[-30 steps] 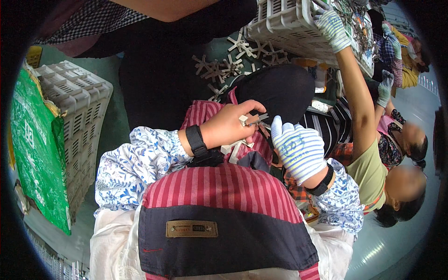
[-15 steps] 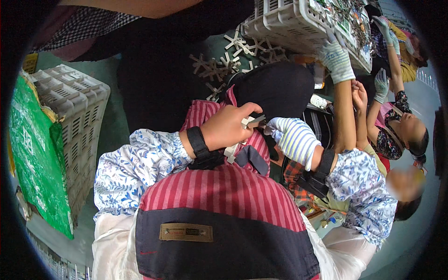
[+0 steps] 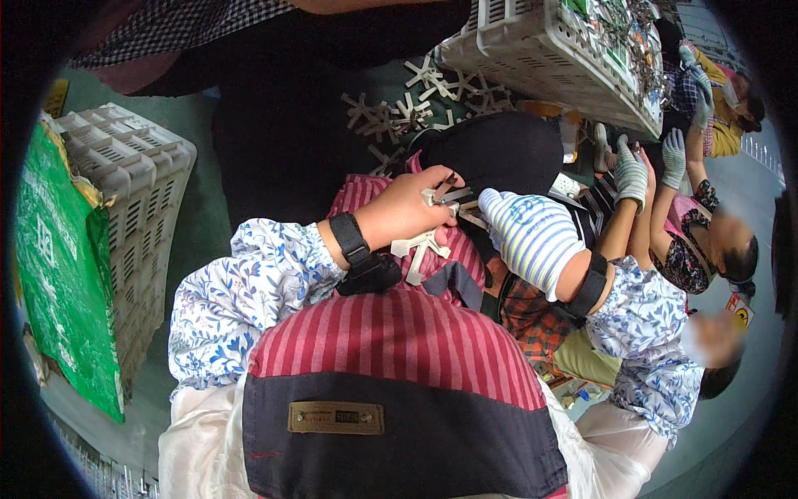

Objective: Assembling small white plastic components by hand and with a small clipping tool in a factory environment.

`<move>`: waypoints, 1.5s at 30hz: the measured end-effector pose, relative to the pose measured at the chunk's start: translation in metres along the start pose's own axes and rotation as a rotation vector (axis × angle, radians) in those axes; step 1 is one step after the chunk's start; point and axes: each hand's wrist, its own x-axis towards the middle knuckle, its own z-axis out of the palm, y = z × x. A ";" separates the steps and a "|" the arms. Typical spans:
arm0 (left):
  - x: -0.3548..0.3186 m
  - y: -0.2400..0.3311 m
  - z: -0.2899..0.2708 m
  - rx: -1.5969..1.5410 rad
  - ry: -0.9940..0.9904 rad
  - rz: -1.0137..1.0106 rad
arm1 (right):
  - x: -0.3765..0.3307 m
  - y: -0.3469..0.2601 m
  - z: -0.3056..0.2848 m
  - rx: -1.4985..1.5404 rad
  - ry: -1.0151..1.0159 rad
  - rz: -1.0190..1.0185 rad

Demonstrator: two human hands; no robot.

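My bare left hand [image 3: 407, 208] is closed around a white star-shaped plastic piece [image 3: 421, 249], held above my lap; several of its arms stick out below the palm. Thin metal strips [image 3: 455, 195] stand out at the top, between thumb and fingers. Just to the right is my right hand [image 3: 536, 237], in a white glove with blue and yellow stripes. Its fingers are curled and pressed together, with the fingertips turned away from view. A thin dark bit shows beside them, but what the glove holds is hidden.
Several white star-shaped pieces [image 3: 386, 116] lie on the floor ahead. A white crate [image 3: 532, 66] heaped with metal parts stands far right; another crate [image 3: 145, 191] with a green sack [image 3: 66, 283] is at left. Co-workers with gloved hands [image 3: 632, 179] sit close on my right.
My right hand has drawn slightly right, apart from my left. My left fingers have curled inward, and more of the white piece shows below them. A co-worker's gloved hand has come back from the crate.
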 end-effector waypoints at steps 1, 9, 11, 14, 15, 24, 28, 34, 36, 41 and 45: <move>0.000 -0.001 0.000 0.026 0.005 0.026 | 0.000 -0.001 0.001 -0.058 0.019 -0.029; -0.005 -0.009 -0.001 0.107 -0.009 0.075 | 0.010 -0.002 0.009 0.151 -0.139 0.147; -0.007 -0.010 -0.002 0.141 -0.005 0.097 | 0.013 0.002 0.018 0.395 -0.166 0.205; -0.009 -0.008 -0.002 0.200 -0.003 0.127 | 0.014 0.013 0.043 0.761 -0.203 0.274; -0.011 -0.009 -0.003 0.215 0.008 0.139 | 0.016 0.014 0.044 0.936 -0.249 0.311; -0.012 -0.014 -0.007 0.224 0.003 0.103 | 0.021 0.014 0.048 1.091 -0.372 0.316; -0.007 -0.009 -0.007 0.217 -0.054 0.176 | 0.016 0.022 0.014 0.649 -0.378 0.116; -0.003 -0.005 -0.012 -0.102 0.089 0.165 | 0.002 0.058 -0.044 0.128 0.030 0.136; -0.004 -0.002 -0.017 -0.167 0.031 0.194 | 0.005 0.091 -0.044 0.016 0.277 0.198; 0.003 0.011 -0.017 -0.011 0.097 0.216 | 0.037 0.196 -0.028 0.139 0.798 0.369; 0.006 0.007 -0.014 -0.214 0.114 0.072 | 0.084 0.241 -0.069 -0.079 0.669 0.299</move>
